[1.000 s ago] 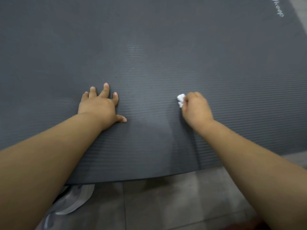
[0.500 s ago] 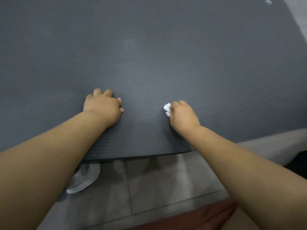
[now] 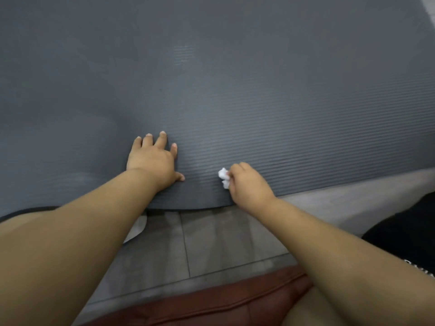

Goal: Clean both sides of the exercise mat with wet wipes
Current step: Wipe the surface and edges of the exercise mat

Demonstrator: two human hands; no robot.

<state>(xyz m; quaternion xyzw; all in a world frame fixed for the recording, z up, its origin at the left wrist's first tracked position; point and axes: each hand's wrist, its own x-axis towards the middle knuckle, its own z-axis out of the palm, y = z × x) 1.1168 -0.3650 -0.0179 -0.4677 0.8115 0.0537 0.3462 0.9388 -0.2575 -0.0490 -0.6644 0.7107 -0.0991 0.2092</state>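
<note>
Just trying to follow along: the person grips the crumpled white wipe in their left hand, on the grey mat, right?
Not quite. The head view shows the wipe gripped in the right hand, on the grey mat; the left hand presses flat on the mat with straight fingers and holds nothing.

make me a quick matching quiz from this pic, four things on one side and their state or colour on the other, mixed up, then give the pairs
Things
1. left hand
2. right hand
3. mat
4. floor

Descriptions
a. grey tiles, nearer the camera than the mat's edge
b. laid flat on the mat, fingers straight
c. grips a crumpled white wipe
d. dark grey, ribbed surface

Pairs: 1-b, 2-c, 3-d, 4-a
</note>
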